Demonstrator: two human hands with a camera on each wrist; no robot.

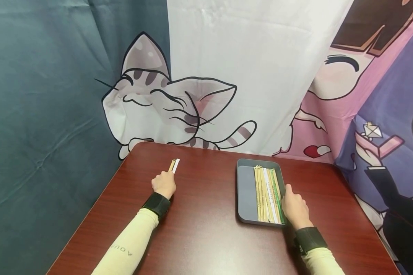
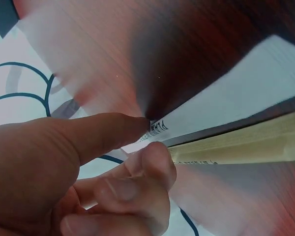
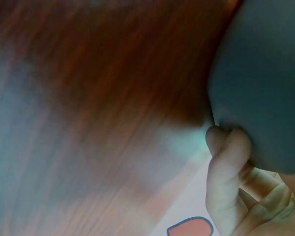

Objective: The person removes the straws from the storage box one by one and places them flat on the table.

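My left hand [image 1: 164, 185] pinches the ends of two slim paper-wrapped sticks between thumb and fingers, over the left part of the table. One is a white wrapped stick [image 2: 236, 93] with dark print near the thumb; beside it runs a tan wrapped stick [image 2: 250, 147]. Both point away from the hand. On the right side, my right hand [image 1: 295, 208] grips the right wall of a grey rectangular tray [image 1: 246, 191], fingertips curled against its outside in the right wrist view. Several wrapped sticks [image 1: 263, 194], tan, white and green, lie lengthwise in the tray's right half.
A reddish-brown wooden table [image 1: 203, 202] lies under both hands. Behind its far edge hangs a cloth backdrop [image 1: 261, 57] printed with a cat and other cartoon figures. More cloth closes off the left and right.
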